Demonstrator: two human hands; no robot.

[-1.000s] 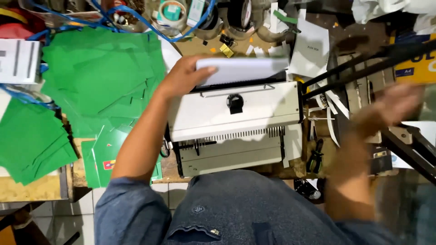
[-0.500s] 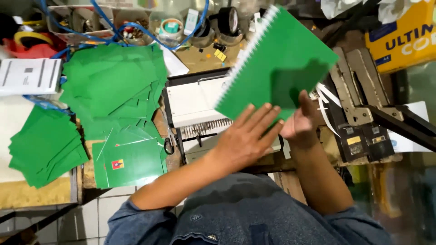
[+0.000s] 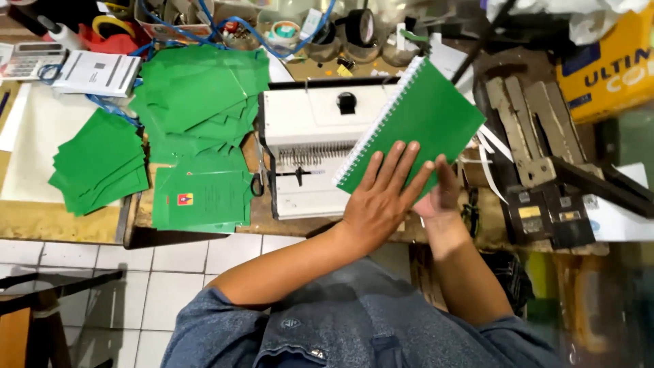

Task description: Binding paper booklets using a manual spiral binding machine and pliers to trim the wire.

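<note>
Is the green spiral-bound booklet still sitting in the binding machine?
No: both the left hand and the right hand hold the green booklet up above the white binding machine, clear of its comb.

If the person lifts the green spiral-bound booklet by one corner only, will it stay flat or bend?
The green booklet with white spiral binding would probably sag a little: its cover looks like thin card. Both hands, left and right, support it now. The spiral edge likely stays straighter.

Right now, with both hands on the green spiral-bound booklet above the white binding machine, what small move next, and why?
Probably set the green spiral-bound booklet onto the stack of loose green covers at left: its white coil looks seated, and left hand and right hand hold it clear of the white binding machine.
</note>
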